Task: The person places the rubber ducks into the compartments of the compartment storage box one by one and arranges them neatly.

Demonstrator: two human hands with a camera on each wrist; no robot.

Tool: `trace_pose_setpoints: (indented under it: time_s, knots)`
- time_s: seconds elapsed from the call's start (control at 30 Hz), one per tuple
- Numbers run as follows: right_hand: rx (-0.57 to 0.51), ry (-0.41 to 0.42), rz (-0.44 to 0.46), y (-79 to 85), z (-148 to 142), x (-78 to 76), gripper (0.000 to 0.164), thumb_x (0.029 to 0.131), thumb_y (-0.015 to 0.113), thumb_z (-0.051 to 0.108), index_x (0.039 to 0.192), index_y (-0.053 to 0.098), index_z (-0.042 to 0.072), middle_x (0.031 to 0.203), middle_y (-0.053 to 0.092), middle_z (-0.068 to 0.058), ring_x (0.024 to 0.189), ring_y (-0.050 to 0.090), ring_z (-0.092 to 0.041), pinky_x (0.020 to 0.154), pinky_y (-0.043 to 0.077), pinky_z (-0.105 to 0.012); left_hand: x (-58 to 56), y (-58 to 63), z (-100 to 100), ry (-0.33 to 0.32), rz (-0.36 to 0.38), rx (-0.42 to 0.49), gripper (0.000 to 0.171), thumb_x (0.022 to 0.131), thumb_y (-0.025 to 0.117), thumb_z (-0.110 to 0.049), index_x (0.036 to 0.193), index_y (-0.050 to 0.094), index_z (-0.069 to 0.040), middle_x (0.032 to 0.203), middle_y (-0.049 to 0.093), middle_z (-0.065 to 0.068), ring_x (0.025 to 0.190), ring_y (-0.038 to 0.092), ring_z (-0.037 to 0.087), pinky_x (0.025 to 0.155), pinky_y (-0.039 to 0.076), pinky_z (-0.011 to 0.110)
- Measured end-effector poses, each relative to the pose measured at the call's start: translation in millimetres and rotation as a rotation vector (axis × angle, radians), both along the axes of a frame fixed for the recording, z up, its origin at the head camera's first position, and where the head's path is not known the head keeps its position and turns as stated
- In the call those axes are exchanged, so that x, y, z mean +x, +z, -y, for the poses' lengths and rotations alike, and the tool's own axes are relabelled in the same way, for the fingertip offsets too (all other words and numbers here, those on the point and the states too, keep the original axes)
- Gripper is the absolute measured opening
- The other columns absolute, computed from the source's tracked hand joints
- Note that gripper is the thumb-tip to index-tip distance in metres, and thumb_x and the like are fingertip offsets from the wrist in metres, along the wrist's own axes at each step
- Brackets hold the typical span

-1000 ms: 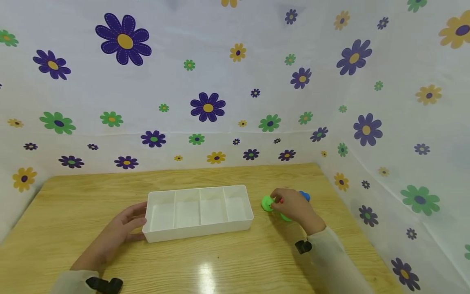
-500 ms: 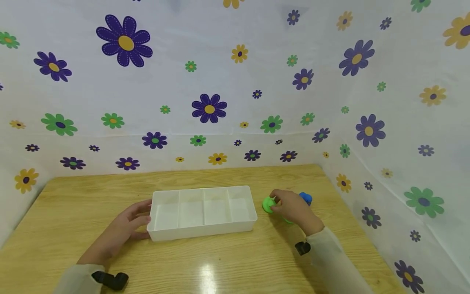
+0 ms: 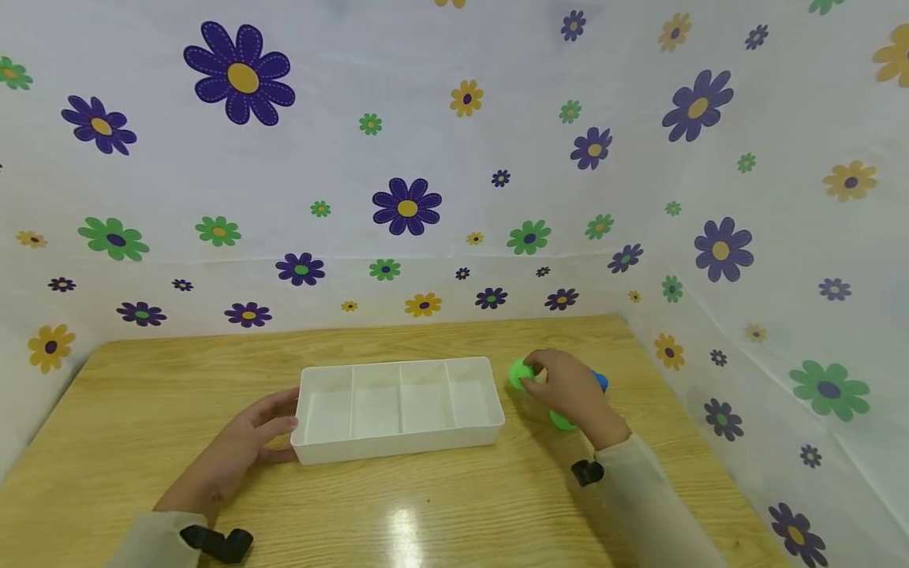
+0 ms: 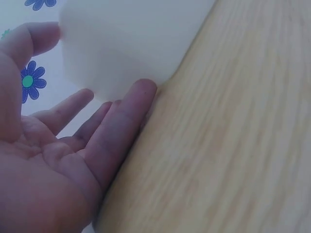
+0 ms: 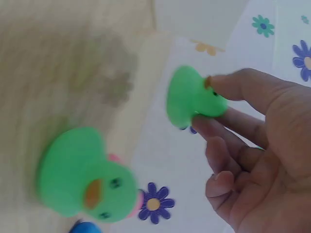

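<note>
A white box (image 3: 401, 448) with several compartments in a row stands on the table. My left hand (image 3: 245, 438) is at its left end; in the left wrist view the fingertips (image 4: 145, 90) touch the box's outer wall (image 4: 121, 43). My right hand (image 3: 571, 394) pinches a small green rubber duck (image 3: 520, 375) by its head between thumb and fingers. In the right wrist view this duck (image 5: 184, 97) hangs tilted, its orange beak under the thumb. A second green rubber duck (image 5: 70, 170), with pink bits at its head, sits on the table below that hand.
Beside the second duck is a blue object (image 3: 601, 381), mostly hidden behind the right hand. A white cloth with printed flowers (image 3: 405, 209) closes off the back and right side of the wooden table (image 3: 319, 513).
The pinched duck has come up off the table in my right hand, away from the second duck. The box has shifted a little to the right, with my left hand following against its end.
</note>
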State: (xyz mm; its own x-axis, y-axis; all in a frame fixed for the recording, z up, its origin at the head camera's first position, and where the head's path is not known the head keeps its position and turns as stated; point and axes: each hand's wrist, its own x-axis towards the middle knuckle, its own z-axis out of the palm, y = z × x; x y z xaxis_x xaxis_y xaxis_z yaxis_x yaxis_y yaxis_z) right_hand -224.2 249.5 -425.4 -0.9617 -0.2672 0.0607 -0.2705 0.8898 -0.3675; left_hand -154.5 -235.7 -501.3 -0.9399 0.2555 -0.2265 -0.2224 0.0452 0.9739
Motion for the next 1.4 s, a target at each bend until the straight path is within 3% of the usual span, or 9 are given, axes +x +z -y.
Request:
trace_pose_setpoints:
  time_s: [0.27,0.57,0.93,1.1,1.4]
  knots:
    - [-0.094,0.013,-0.15,22.7,30.9,7.4,0.031,0.092,0.078,0.026,0.117,0.074,0.008,0.105,0.074,-0.004,0.082,0.06,-0.02,0.064,0.05,-0.033,1.9,4.7,-0.1,0.007,0.012,0.014,0.071,0.107,0.059,-0.027,0.164,0.023,-0.009,0.163,0.028,0.025,0.124,0.059,0.023,0.094,0.06,0.046]
    - [-0.162,0.075,-0.145,49.4,87.7,24.1,0.026,0.09,0.081,0.027,0.111,0.077,0.011,0.1,0.072,0.003,0.081,0.055,-0.016,0.067,0.048,-0.03,3.0,3.5,2.2,0.003,-0.003,0.023,0.07,0.107,0.059,-0.026,0.166,0.023,-0.017,0.162,0.028,0.026,0.128,0.057,0.03,0.093,0.06,0.047]
    - [-0.207,0.237,-0.19,49.0,152.1,42.2,0.024,0.091,0.081,0.025,0.112,0.077,0.014,0.104,0.072,0.003,0.082,0.06,-0.014,0.065,0.05,-0.024,0.2,0.0,-0.6,0.013,0.001,0.016,0.069,0.105,0.062,-0.03,0.164,0.029,-0.019,0.161,0.032,0.023,0.132,0.054,0.035,0.094,0.059,0.049]
    - [-0.212,0.304,-0.181,48.6,179.0,43.3,0.023,0.093,0.079,0.027,0.113,0.076,0.016,0.103,0.072,0.006,0.08,0.058,-0.013,0.063,0.048,-0.021,0.6,-2.3,0.2,0.015,-0.01,0.019,0.069,0.105,0.062,-0.028,0.165,0.028,-0.017,0.161,0.031,0.025,0.131,0.054,0.034,0.094,0.059,0.048]
    - [-0.088,0.366,-0.137,42.7,220.9,36.0,0.023,0.095,0.077,0.033,0.113,0.077,0.019,0.103,0.072,0.01,0.082,0.062,-0.006,0.065,0.047,-0.015,1.9,-1.1,-0.2,0.017,-0.016,0.018,0.068,0.106,0.06,-0.027,0.165,0.027,-0.015,0.162,0.03,0.027,0.136,0.049,0.041,0.094,0.059,0.05]
